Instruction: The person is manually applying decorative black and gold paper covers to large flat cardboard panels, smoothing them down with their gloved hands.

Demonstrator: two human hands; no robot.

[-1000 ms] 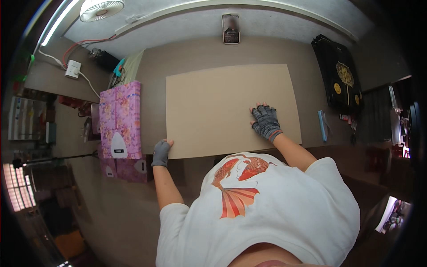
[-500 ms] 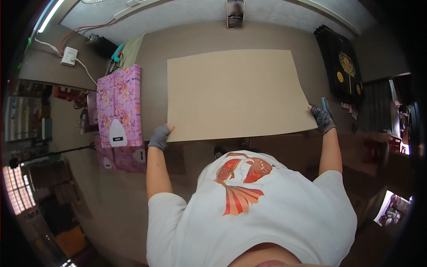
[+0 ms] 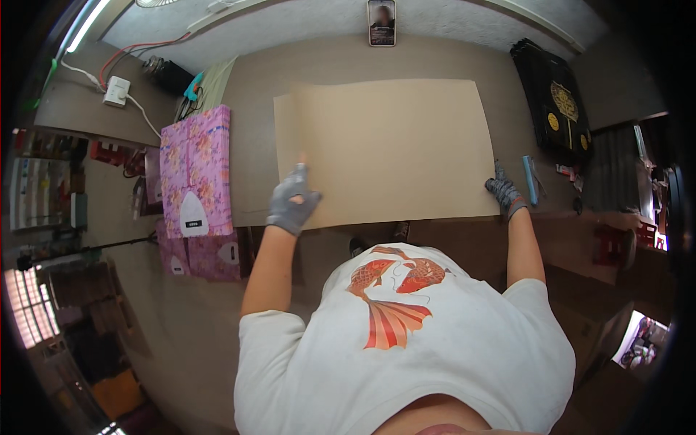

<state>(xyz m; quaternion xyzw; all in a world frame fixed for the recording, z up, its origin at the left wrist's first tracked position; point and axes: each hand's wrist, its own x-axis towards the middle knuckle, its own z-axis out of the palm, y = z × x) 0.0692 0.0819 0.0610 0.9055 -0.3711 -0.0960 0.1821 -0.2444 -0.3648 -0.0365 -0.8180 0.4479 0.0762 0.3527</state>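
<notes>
A large brown sheet of paper or thin card [image 3: 399,152] lies over the front of the table. Near its left end a blurred upright band shows, where the sheet looks bent or lifted. My left hand [image 3: 293,204], in a grey fingerless glove, is over the near left corner, fingers stretched toward the far side and thumb apart. At the near right corner my right hand [image 3: 504,193], in a patterned dark grey glove, touches the edge with its fingers extended. A blue-handled tool [image 3: 530,180] lies just to the right of that hand.
Pink floral folded packs [image 3: 194,170] stand at the left edge, with a black cylinder [image 3: 165,75] and a white power adapter [image 3: 117,91] behind. Black packs with gold print [image 3: 554,101] lie at right. A phone [image 3: 382,23] leans at the back.
My left hand has left the sheet's near left edge and moved right and forward over it, fingers now stretched. My right hand has shifted left along the corner, uncovering the blue-handled tool.
</notes>
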